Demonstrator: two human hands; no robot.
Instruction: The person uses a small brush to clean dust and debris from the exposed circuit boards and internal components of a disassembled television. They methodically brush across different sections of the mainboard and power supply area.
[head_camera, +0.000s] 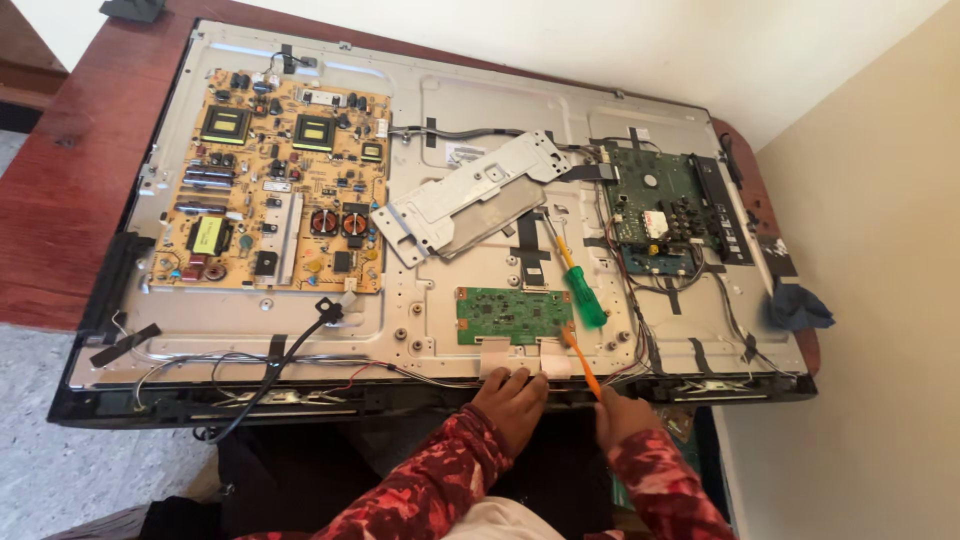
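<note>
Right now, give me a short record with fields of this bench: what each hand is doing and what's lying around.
surface: opened flat-screen panel lying back-up on a reddish wooden table
left hand: left hand rests on the flat ribbon cables below the small green board
right hand: right hand holds a thin orange tool pointed at that board
loose items: green-handled screwdriver, grey metal bracket
other boards: tan power board, green main board

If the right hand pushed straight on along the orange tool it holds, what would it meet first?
The right hand angles the thin orange tool up and left; its tip sits at the lower right corner of the small green circuit board, so that board likely comes first. The green-handled screwdriver lies just beyond, though depth is unclear.
</note>
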